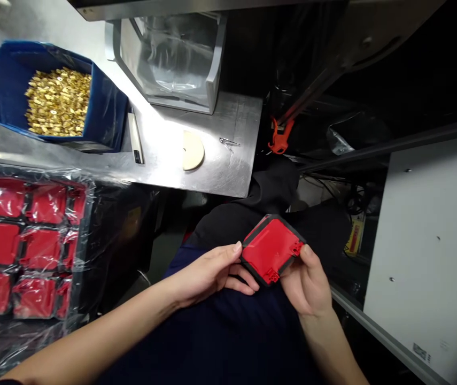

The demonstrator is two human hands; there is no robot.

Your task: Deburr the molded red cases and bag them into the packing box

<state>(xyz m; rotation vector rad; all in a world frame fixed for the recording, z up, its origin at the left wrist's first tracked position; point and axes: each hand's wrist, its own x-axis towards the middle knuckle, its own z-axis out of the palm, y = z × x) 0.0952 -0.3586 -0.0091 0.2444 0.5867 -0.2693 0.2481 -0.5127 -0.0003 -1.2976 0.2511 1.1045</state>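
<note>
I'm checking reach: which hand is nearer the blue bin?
Left. The left hand is below and right of the blue bin in view; the right hand is farther right.

We see a dark navy garment (pixel 216 337), plain and loose, over the torso; beyond it we make out black trousers (pixel 222 223), matte and softly creased along the leg; at the lower left corner we catch the dark edge of a sleeve (pixel 9 382); both forearms (pixel 103 331) are bare and slim; the left hand (pixel 220 270) and right hand (pixel 307 278) are ungloved, with slender fingers and short thumbnails.
</note>
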